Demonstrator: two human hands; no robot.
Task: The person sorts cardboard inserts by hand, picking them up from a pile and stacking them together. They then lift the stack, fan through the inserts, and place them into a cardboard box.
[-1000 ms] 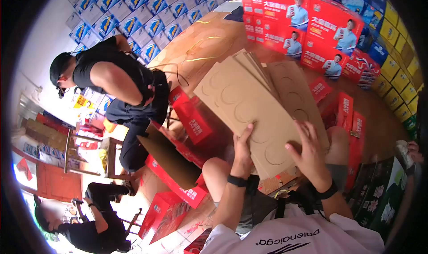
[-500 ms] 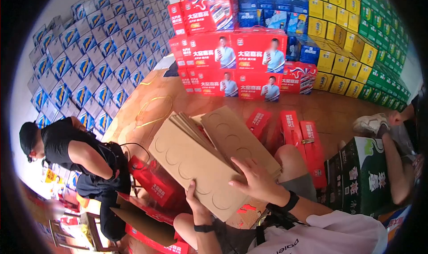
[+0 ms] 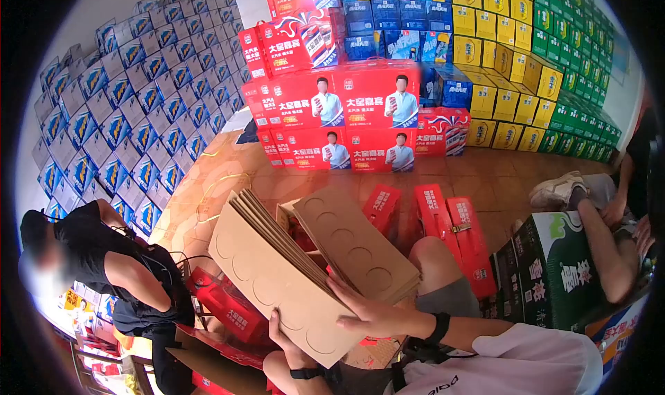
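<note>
A stack of brown cardboard sheets [image 3: 256,270] with circles pressed into them leans in front of me, fanned at its far end. My left hand [image 3: 287,343] grips the stack's lower left edge, its thumb on the front face and its other fingers hidden behind. On the right edge, my right hand [image 3: 367,315] has its thumb over the front sheet and its fingers in the gap behind it. A second stack of similar cardboard sheets [image 3: 353,239] lies just beyond that hand. Under both stacks, an open cardboard box [image 3: 285,213] shows in part.
Red gift boxes [image 3: 232,308] lie on the floor to the left, more red boxes [image 3: 457,229] to the right. A person in black [image 3: 131,270] bends at left; another person's leg [image 3: 603,249] is beside a dark green carton [image 3: 554,270]. Stacked drink cartons [image 3: 374,97] line the back.
My right hand has moved from lying spread over the sheets to closing around the front stack's right edge. The front stack has fanned apart more. The view has shifted.
</note>
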